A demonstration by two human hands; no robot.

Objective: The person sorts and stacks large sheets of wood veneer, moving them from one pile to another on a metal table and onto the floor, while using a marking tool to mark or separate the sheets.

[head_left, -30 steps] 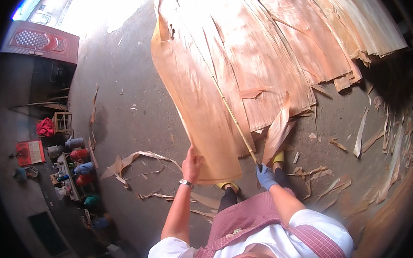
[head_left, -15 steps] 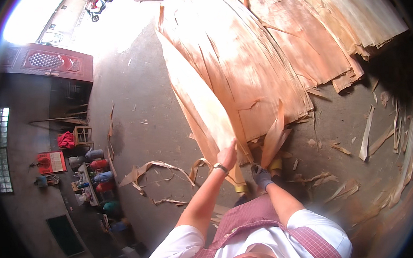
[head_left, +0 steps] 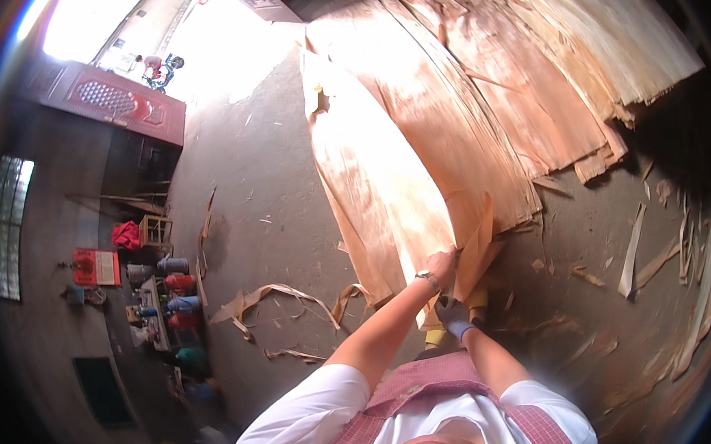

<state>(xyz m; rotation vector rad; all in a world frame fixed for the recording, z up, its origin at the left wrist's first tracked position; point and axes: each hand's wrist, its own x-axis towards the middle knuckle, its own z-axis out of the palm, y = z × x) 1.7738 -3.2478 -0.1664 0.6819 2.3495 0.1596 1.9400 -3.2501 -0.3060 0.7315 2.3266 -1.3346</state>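
Observation:
My bare left hand (head_left: 442, 266), with a band at its wrist, is closed on the near edge of a long pale wood veneer sheet (head_left: 374, 186). The sheet curls up along its right side. Close below, my right hand (head_left: 452, 316) in a grey glove is closed beside the sheet's near corner; what its fingers hold is hidden. A loose pointed veneer piece (head_left: 475, 250) stands up just beyond the right hand. Under the lifted sheet lies a wide stack of veneer (head_left: 449, 158), reaching far back.
More veneer stacks (head_left: 524, 122) lie at the back right. Torn strips (head_left: 632, 251) litter the floor at right, and a curled strip (head_left: 278, 290) lies at left. Along the left stand flasks (head_left: 181, 302), a wooden stool (head_left: 155, 231) and a red door (head_left: 123, 102). A person on a two-wheeler (head_left: 159, 72) is outside.
My left hand has moved right, drawing the sheet's near edge with it, so the sheet now spreads wider over the stack. My right hand stays close by. The view has turned slightly.

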